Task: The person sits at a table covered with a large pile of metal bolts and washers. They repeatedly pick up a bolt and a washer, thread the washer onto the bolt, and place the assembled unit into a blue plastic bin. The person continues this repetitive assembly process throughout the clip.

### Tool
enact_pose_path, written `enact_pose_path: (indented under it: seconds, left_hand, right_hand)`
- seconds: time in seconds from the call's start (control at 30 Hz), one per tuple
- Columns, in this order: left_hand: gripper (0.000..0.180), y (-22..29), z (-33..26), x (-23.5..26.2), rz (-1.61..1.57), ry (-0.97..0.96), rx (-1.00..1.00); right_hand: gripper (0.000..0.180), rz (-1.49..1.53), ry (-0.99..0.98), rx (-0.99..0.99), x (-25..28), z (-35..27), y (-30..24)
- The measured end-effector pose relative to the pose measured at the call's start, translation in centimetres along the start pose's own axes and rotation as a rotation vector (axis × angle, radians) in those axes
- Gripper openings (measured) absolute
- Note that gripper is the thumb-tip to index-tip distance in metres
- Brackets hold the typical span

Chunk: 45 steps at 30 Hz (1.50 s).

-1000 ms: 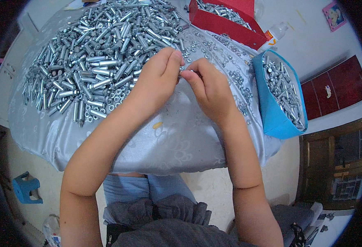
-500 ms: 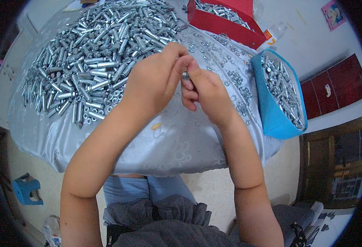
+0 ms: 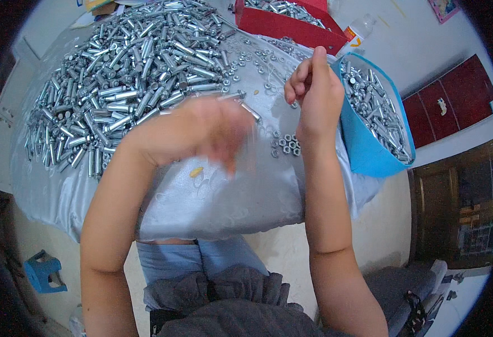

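I see the left hand [image 3: 210, 132] motion-blurred above the grey cloth [image 3: 224, 196], gripping a short silver bolt [image 3: 245, 106] whose end juts toward the right. Right hand [image 3: 313, 92] is raised beside the blue bin [image 3: 370, 151], fingers loosely curled; I cannot tell what it holds. Loose nuts [image 3: 285, 144] lie just below it.

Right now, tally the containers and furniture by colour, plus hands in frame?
Red box: 1
Blue bin: 1
Blue stool: 1
Clear plastic bottle: 1
Hands: 2, left hand motion-blurred, right hand raised by the blue bin
Total: 6
The loose metal sleeves and nuts are too many to count.
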<state>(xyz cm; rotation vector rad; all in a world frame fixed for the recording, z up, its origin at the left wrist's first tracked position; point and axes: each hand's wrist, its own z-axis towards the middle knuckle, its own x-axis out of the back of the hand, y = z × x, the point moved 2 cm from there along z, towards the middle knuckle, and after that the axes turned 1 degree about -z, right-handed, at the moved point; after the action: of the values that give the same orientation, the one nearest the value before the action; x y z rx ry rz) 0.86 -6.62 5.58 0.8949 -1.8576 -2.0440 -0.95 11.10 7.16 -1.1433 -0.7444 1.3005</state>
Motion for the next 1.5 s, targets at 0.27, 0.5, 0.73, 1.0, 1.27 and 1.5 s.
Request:
enact_pose_path:
  seconds: [0.27, 0.5, 0.73, 1.0, 1.27, 1.5]
  left_hand:
    - [0.065, 0.3, 1.4, 4.5, -0.846, 0.247, -0.312]
    - [0.052, 0.3, 0.6, 5.1, -0.951, 0.361, -0.365]
    - [0.049, 0.8, -0.8, 6.5, -1.07, 0.447, -0.554]
    - [0.051, 0.5, -0.6, 6.3, -1.13, 0.5, -0.553]
    - [0.059, -0.3, 0.8, 4.2, -1.157, 0.517, -0.335]
    - [0.062, -2.0, 2.0, 1.9, -1.168, 0.489, -0.134]
  right_hand:
    - [0.04, 0.039, 0.021, -0.029, 0.3, 0.2, 0.2]
    - [0.04, 0.044, 0.028, -0.021, 0.1, 0.3, 0.5]
    - [0.036, -0.08, 0.003, -0.039, 0.2, 0.6, 1.1]
    - [0.027, -0.549, 0.011, 0.101, 0.7, 1.9, 3.9]
    - [0.017, -0.991, -0.338, 0.431, -6.1, 10.0, 4.4]
    - [0.021, -1.106, -0.34, 0.489, -10.7, 21.1, 7.4]
